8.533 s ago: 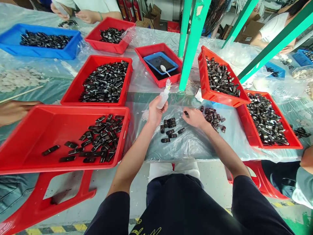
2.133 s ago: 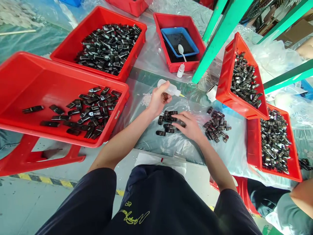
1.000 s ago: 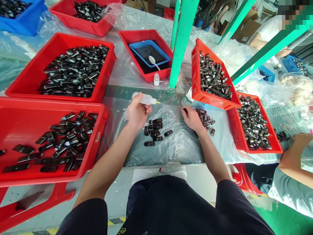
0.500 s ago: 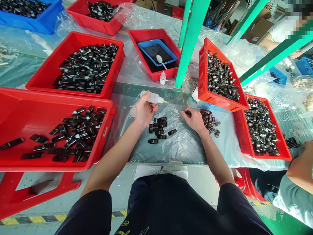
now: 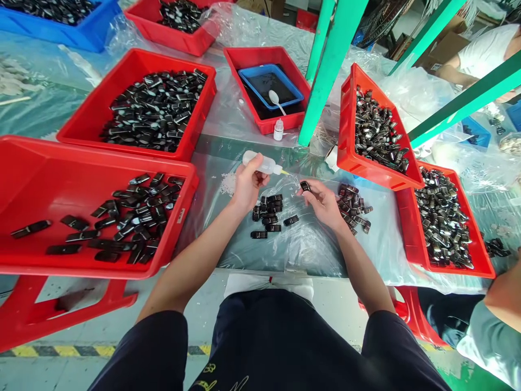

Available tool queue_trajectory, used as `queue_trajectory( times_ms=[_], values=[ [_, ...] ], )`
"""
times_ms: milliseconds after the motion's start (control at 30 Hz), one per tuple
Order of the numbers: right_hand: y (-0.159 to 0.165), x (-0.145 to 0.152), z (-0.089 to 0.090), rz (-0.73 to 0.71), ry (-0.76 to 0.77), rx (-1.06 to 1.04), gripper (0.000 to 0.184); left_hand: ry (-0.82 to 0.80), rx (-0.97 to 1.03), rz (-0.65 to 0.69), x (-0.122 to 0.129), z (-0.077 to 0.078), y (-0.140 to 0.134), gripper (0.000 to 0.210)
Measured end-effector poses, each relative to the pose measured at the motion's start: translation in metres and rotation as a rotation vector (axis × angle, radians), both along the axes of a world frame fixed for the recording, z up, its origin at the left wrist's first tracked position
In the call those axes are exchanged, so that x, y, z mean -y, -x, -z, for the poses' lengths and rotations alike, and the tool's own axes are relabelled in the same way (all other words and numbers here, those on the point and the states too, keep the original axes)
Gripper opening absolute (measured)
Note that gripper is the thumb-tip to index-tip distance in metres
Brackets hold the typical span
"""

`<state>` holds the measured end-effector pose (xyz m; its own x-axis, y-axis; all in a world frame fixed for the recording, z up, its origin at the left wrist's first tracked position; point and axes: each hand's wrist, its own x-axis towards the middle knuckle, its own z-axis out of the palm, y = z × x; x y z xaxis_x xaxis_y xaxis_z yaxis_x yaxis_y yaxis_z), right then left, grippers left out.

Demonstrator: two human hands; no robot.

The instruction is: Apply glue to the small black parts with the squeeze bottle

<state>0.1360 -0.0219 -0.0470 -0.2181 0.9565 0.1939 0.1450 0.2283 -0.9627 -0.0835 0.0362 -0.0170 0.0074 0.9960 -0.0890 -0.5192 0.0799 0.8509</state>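
My left hand (image 5: 249, 183) is closed around a translucent squeeze bottle (image 5: 262, 163) with a thin yellow needle tip, which points right. Between the fingers of my right hand (image 5: 323, 203) is a small glossy black clip-like part (image 5: 305, 186), lying just right of the tip but apart from it. Below and between my hands, several similar black parts (image 5: 272, 205) form a loose group on the plastic-covered table (image 5: 297, 250). A pile of dark brownish parts (image 5: 352, 203) sits beside my right wrist. Small white bits (image 5: 228, 183) are scattered left of my left hand.
Red bins of black parts stand at left, one low (image 5: 97, 217), one behind (image 5: 142, 103). Two more, a tilted bin (image 5: 352, 136) and a lower bin (image 5: 411, 233), stand right. A green post (image 5: 321, 92) rises beside a blue tray (image 5: 260, 70). A co-worker's arm (image 5: 507, 293) is at right.
My right hand has turned so the black part shows more openly at its fingertips. My left hand keeps the bottle. The whole view has shifted slightly.
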Motion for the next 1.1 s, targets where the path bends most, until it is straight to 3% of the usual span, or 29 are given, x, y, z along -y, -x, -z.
queue_trajectory(
  times_ms=[267,733,1100],
  values=[
    [0.003,0.004,-0.002,-0.019,0.046,-0.011,0.045,-0.094,-0.117,0.051,0.003,0.010,-0.002,0.044],
    [0.002,0.006,-0.005,-0.016,0.017,0.084,0.048,-0.125,-0.200,0.082,0.003,0.008,-0.002,0.056],
    [0.003,0.007,-0.008,-0.038,0.055,0.006,0.048,-0.173,-0.219,0.117,0.003,0.012,-0.003,0.058]
  ],
)
